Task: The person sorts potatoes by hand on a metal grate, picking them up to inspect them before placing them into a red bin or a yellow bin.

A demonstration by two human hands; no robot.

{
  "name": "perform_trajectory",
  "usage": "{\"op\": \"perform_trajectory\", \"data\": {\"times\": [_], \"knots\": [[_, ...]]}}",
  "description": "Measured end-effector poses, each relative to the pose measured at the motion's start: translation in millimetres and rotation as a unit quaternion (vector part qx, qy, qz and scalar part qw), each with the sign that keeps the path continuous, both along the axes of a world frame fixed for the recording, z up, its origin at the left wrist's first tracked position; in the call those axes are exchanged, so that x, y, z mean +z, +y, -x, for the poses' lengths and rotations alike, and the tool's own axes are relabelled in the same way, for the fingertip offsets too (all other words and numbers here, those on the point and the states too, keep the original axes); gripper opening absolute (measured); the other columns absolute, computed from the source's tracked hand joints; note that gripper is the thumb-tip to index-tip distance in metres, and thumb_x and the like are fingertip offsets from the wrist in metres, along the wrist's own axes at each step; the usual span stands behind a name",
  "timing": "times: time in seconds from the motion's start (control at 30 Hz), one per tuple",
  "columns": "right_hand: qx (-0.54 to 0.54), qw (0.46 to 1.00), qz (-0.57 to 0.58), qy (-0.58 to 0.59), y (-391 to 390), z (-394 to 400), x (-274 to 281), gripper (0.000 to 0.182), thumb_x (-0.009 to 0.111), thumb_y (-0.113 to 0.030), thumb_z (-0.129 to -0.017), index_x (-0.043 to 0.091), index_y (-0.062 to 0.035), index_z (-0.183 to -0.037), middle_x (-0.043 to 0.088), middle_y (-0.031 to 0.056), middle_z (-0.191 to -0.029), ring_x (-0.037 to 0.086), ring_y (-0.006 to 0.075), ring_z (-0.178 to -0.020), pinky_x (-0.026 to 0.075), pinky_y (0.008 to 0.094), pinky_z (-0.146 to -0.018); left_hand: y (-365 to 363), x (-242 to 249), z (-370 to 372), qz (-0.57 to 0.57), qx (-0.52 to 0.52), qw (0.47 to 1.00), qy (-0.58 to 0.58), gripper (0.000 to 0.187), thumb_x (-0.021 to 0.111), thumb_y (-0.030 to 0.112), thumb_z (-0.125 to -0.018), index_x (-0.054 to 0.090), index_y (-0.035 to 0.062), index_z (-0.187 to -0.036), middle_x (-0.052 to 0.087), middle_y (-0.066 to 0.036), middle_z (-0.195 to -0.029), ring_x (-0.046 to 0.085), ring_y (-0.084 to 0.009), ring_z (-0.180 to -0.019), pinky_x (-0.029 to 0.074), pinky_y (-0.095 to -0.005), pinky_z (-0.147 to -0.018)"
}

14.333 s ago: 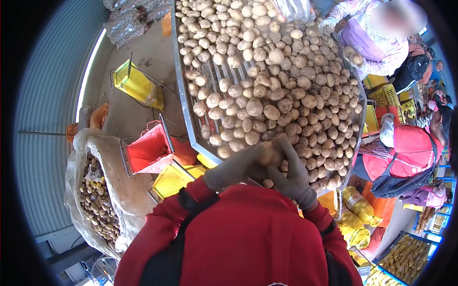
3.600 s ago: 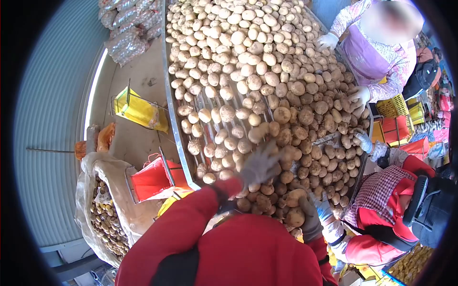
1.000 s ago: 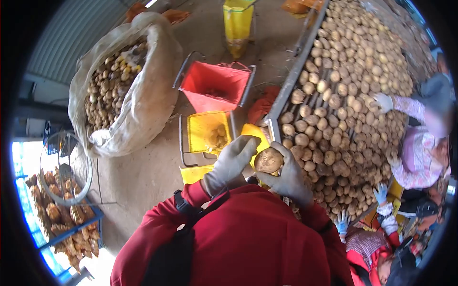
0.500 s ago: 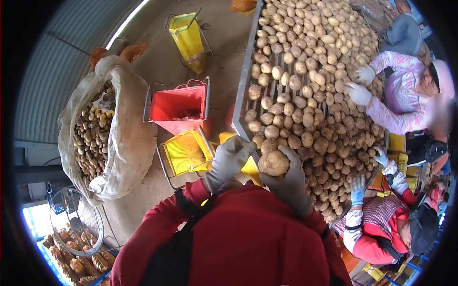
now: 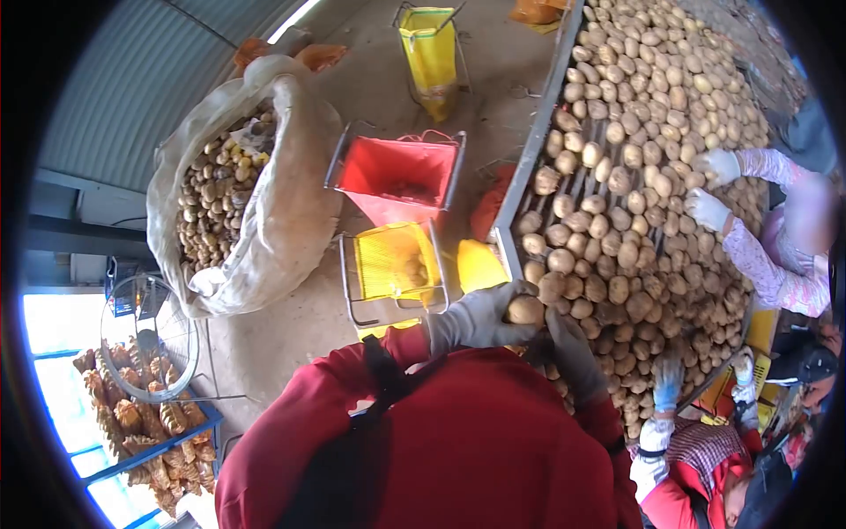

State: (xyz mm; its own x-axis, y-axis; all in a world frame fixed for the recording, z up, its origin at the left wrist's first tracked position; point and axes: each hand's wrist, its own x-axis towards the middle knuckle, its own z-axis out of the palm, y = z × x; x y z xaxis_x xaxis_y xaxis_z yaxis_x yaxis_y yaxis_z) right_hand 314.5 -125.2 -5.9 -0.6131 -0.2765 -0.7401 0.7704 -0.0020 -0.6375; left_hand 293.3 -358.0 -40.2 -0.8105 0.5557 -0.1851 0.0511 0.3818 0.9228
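Observation:
My left hand, in a grey glove, is closed around a potato above the near corner of the sorting table. Close against the potato's right side is my right hand, also gloved; its fingers are in shadow and partly hidden, so its grip is unclear. Many brown potatoes lie across the slatted table, whose metal edge runs up from my hands.
To the left stand a yellow mesh bag on a frame, a red bag and another yellow bag. A large white sack holds potatoes. Gloved hands of co-workers reach over the table's right side.
The view has shifted, so the bags and table appear farther right. The large potato held in my right hand is no longer visible there; my left hand now grips a smaller-looking potato.

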Motion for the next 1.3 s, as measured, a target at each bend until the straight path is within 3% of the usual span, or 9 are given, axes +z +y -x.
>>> {"op": "perform_trajectory", "data": {"times": [0.1, 0.17, 0.2, 0.27, 0.53, 0.7, 0.83, 1.07, 1.3], "knots": [[0.026, 0.987, -0.089, 0.134, 33, -27, -53, 0.041, 0.056, -0.029, -0.112, 0.064, 0.0051, -0.133, 0.077, 0.0087, -0.105, 0.073, 0.0154, -0.084, 0.059, 0.0307, -0.075, -60, -27, -5, 0.174, 0.058, 0.982, 0.038, 0.057, 0.081, 0.028, -0.087, 0.060, 0.0080, -0.136, 0.066, -0.021, -0.126, 0.065, -0.0418, -0.117, 0.055, -0.0487, -0.099], [-0.037, 0.988, -0.117, 0.090, 47, -40, -36, 0.043, 0.057, -0.032, -0.111, 0.064, 0.0030, -0.136, 0.077, 0.0080, -0.107, 0.073, 0.0143, -0.087, 0.059, 0.0300, -0.076, -152, -148, -8, 0.241, 0.092, 0.929, 0.264, 0.059, 0.076, 0.029, -0.085, 0.060, 0.0108, -0.139, 0.063, -0.019, -0.131, 0.066, -0.0399, -0.102, 0.056, -0.0499, -0.085], [-0.083, 0.985, -0.134, 0.066, 56, -48, -26, 0.045, 0.058, -0.033, -0.110, 0.064, 0.0020, -0.137, 0.077, 0.0077, -0.108, 0.072, 0.0137, -0.088, 0.058, 0.0296, -0.077, -167, -118, -10, 0.476, 0.067, 0.865, 0.146, 0.069, 0.076, 0.035, -0.087, 0.056, 0.0078, -0.147, 0.059, -0.024, -0.142, 0.065, -0.0435, -0.114, 0.055, -0.0512, -0.094], [-0.090, 0.965, -0.227, 0.096, 76, -70, -28, 0.047, 0.060, -0.036, -0.108, 0.065, -0.0002, -0.138, 0.076, 0.0061, -0.111, 0.072, 0.0144, -0.095, 0.057, 0.0301, -0.085, -164, -122, 14, 0.545, 0.069, 0.808, 0.211, 0.079, 0.075, 0.041, -0.087, 0.050, 0.0075, -0.154, 0.051, -0.027, -0.153, 0.060, -0.0463, -0.128, 0.051, -0.0542, -0.104], [-0.118, 0.930, -0.318, 0.138, 106, -127, -12, 0.048, 0.061, -0.041, -0.103, 0.068, -0.0102, -0.139, 0.077, 0.0137, -0.103, 0.074, 0.0265, -0.092, 0.057, 0.0373, -0.087, 144, -62, 120, 0.254, -0.149, 0.923, 0.247, 0.074, 0.069, 0.043, -0.091, 0.049, 0.0037, -0.151, 0.061, -0.024, -0.139, 0.059, -0.0414, -0.126, 0.046, -0.0550, -0.103], [-0.188, 0.895, -0.391, 0.102, 129, -191, -20, 0.043, 0.062, -0.037, -0.102, 0.070, -0.0096, -0.134, 0.078, 0.0189, -0.105, 0.077, 0.0326, -0.097, 0.058, 0.0410, -0.086, 292, -63, 66, 0.200, -0.292, 0.862, 0.364, 0.080, 0.067, 0.047, -0.093, 0.043, 0.0043, -0.156, 0.048, -0.024, -0.156, 0.040, -0.0515, -0.144, 0.034, -0.0613, -0.118], [-0.260, 0.887, -0.372, 0.084, 155, -206, -36, 0.035, 0.066, -0.032, -0.101, 0.073, -0.0103, -0.127, 0.078, 0.0183, -0.105, 0.078, 0.0329, -0.098, 0.060, 0.0402, -0.085, 301, -83, -4, 0.116, -0.293, 0.825, 0.469, 0.079, 0.067, 0.050, -0.094, 0.044, 0.0110, -0.158, 0.041, -0.024, -0.163, 0.027, -0.0522, -0.154, 0.028, -0.0660, -0.122], [-0.224, 0.799, -0.546, 0.115, 249, -167, -74, 0.039, 0.067, -0.028, -0.098, 0.067, -0.0156, -0.136, 0.074, 0.0157, -0.121, 0.072, 0.0383, -0.106, 0.059, 0.0448, -0.089, 246, -66, 16, 0.108, -0.389, 0.868, 0.290, 0.061, 0.065, 0.038, -0.099, 0.050, 0.0152, -0.154, 0.046, -0.021, -0.161, 0.044, -0.0415, -0.148, 0.039, -0.0528, -0.120], [-0.122, 0.799, -0.504, 0.305, 270, -112, -92, 0.058, 0.072, -0.026, -0.095, 0.056, -0.0113, -0.149, 0.065, 0.0201, -0.138, 0.066, 0.0406, -0.122, 0.054, 0.0442, -0.102, 165, -42, 16, 0.148, -0.168, 0.963, 0.150, 0.037, 0.066, 0.015, -0.101, 0.067, 0.0086, -0.138, 0.073, -0.021, -0.128, 0.074, -0.0352, -0.113, 0.061, -0.0409, -0.091]]}}
